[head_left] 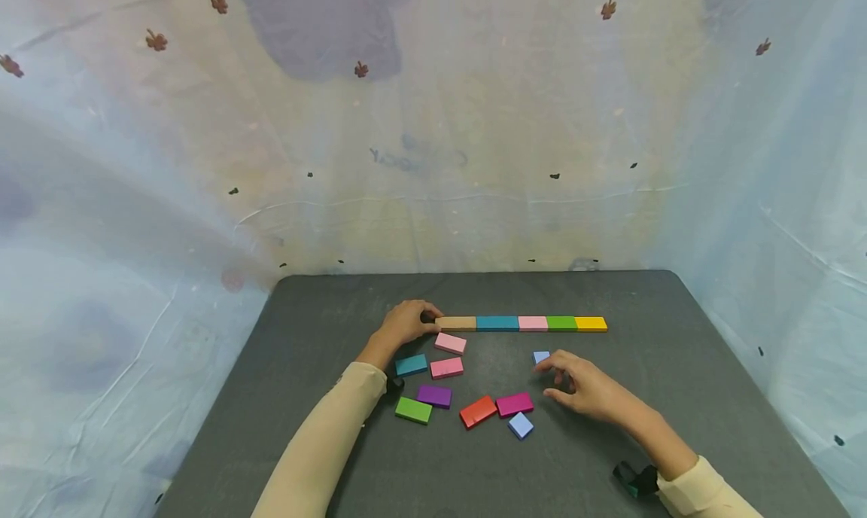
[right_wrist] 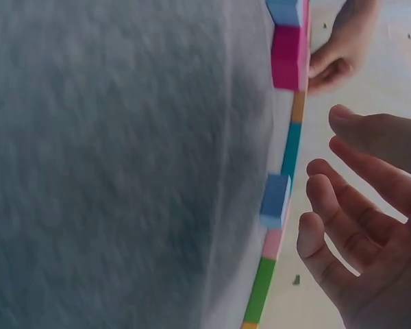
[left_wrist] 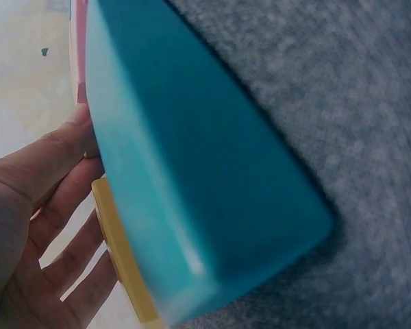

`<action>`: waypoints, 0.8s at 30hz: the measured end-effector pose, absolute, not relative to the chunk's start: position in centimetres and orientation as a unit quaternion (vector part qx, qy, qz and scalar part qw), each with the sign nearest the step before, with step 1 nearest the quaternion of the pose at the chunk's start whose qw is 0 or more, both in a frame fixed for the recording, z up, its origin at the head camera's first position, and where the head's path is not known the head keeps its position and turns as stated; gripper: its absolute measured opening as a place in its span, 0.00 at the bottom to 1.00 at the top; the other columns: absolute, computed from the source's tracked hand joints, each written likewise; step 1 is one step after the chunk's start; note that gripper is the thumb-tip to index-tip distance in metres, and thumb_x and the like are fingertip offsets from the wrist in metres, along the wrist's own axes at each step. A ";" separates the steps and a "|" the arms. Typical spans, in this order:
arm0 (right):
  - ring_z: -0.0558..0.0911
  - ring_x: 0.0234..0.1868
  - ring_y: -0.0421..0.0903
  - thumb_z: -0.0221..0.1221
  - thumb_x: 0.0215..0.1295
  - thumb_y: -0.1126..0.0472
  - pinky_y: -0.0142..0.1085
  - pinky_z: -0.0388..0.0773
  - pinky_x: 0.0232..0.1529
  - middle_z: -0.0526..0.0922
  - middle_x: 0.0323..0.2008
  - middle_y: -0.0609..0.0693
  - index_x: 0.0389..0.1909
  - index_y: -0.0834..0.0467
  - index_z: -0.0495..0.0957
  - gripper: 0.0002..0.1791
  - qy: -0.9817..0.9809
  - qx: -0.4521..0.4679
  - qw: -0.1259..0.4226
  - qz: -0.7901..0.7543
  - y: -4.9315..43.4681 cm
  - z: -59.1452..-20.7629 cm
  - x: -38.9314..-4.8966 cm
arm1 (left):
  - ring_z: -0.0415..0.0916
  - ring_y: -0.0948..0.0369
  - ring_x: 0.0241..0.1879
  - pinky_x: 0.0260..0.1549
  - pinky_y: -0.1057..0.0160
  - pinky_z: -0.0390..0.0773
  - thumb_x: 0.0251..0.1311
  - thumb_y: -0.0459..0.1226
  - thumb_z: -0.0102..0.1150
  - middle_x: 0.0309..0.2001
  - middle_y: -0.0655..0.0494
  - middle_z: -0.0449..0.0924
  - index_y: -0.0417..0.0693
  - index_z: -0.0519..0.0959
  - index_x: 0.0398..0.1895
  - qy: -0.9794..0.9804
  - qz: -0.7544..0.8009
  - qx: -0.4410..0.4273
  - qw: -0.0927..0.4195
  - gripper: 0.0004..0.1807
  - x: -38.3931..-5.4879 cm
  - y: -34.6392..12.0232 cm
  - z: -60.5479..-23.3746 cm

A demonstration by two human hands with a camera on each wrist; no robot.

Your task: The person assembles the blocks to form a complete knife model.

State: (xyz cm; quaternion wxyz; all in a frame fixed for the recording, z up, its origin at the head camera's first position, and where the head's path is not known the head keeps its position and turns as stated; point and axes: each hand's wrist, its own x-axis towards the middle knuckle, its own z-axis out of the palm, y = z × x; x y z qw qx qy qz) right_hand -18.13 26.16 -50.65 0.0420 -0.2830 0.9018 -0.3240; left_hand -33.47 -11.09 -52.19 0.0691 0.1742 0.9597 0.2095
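Smooth teal block point(left_wrist: 205, 171), mottled tabletop point(left_wrist: 370, 137)

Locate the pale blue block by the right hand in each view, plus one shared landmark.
Head: pale blue block right of centre, at the upper left of the right hand, partly covered by its fingertips.
Left wrist: not in it.
Right wrist: block right of centre, left of the fingers.
Landmark: left hand, in all three; lower left in left wrist, top right in right wrist.
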 end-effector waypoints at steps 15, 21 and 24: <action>0.76 0.41 0.42 0.73 0.69 0.59 0.31 0.73 0.39 0.78 0.45 0.45 0.58 0.55 0.84 0.19 0.895 -0.309 0.118 -0.301 23.6 -51.6 -18.0 | 0.82 0.53 0.59 0.62 0.41 0.78 0.67 0.48 0.75 0.54 0.58 0.89 0.59 0.90 0.57 0.960 0.208 0.175 0.068 0.17 -33.6 -11.1 -52.3; 0.76 0.41 0.39 0.73 0.69 0.61 0.30 0.74 0.38 0.78 0.44 0.44 0.56 0.55 0.84 0.17 0.894 -0.310 0.124 -0.298 23.0 -51.8 -18.1 | 0.82 0.53 0.60 0.64 0.40 0.77 0.68 0.48 0.75 0.54 0.58 0.88 0.59 0.90 0.57 0.960 0.210 0.171 0.071 0.17 -33.6 -11.1 -52.4; 0.76 0.41 0.40 0.73 0.69 0.62 0.30 0.74 0.38 0.78 0.43 0.44 0.56 0.55 0.84 0.16 0.894 -0.311 0.121 -0.298 22.8 -51.7 -18.1 | 0.81 0.52 0.60 0.64 0.40 0.76 0.68 0.48 0.75 0.54 0.58 0.88 0.59 0.90 0.58 0.960 0.211 0.169 0.071 0.17 -33.6 -11.1 -52.4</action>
